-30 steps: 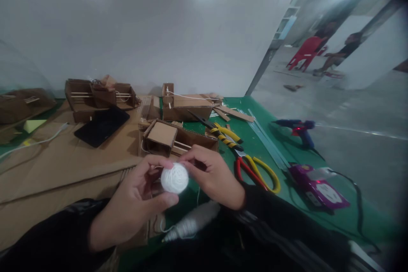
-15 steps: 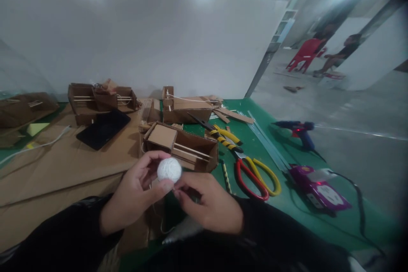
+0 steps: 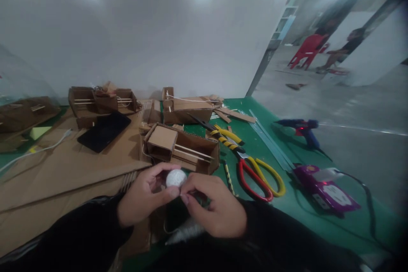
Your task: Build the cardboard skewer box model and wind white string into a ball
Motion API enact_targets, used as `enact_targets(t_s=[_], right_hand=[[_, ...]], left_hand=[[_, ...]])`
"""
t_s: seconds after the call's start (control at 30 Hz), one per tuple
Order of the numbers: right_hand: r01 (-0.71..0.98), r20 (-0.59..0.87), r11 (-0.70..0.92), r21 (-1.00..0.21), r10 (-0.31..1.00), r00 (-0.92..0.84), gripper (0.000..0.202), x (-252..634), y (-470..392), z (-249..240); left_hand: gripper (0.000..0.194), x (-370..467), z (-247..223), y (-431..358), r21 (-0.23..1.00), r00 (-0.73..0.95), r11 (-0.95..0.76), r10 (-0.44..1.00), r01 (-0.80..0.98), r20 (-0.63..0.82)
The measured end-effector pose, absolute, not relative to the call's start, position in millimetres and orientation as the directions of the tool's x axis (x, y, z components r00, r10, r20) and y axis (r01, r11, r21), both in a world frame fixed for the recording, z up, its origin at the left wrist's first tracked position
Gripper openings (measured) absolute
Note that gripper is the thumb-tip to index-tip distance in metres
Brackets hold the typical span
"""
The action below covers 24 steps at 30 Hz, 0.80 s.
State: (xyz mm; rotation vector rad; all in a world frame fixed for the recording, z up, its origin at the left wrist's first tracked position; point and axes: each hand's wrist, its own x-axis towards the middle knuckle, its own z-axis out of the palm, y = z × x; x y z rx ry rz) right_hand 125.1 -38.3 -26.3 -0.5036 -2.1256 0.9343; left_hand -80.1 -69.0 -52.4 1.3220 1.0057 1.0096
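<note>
My left hand (image 3: 143,195) is closed around a ball of white string (image 3: 176,178), with thumb and fingers on its left side and underside. At the ball's right edge, my right hand (image 3: 215,204) has thumb and forefinger pinched together; whatever is between them is too small to make out. Below the hands a loose strand of white string (image 3: 165,227) hangs in a curve. Just beyond the hands lies an open cardboard box (image 3: 197,165) with two thin wooden sticks across it and a cardboard panel over its left part.
Pliers with yellow-and-black grips (image 3: 228,139) and red-and-yellow-handled pliers (image 3: 255,182) lie to the right. Farther right are glue sticks (image 3: 270,144), a glue gun (image 3: 299,127) and a purple power strip (image 3: 325,189). A black tablet (image 3: 105,131) rests on cardboard sheets (image 3: 63,170) at left.
Both hands and the string ball have shifted slightly right and down in the view. The ball has sunk lower between the fingers, and my left hand still holds it.
</note>
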Motion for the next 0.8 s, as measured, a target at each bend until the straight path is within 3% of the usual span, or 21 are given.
enact_targets(t_s=[0.37,0.67,0.8], right_hand=[[0.1,0.513,0.692,-0.715,0.616,-0.598,0.008,125,-38,-29],[0.143,0.455,0.71,-0.689,0.578,-0.678,0.008,132,-34,-24],[0.359,0.229,0.701,-0.616,0.596,-0.77,0.044,151,-44,-16]], left_hand=[[0.044,-82,-45,-68,0.995,0.287,-0.04,0.958,0.093,0.012],[0.037,-81,-38,-71,0.904,0.23,-0.156,0.971,0.397,0.067],[0.035,-89,-25,-75,0.887,0.227,-0.162,0.971,0.431,0.067]])
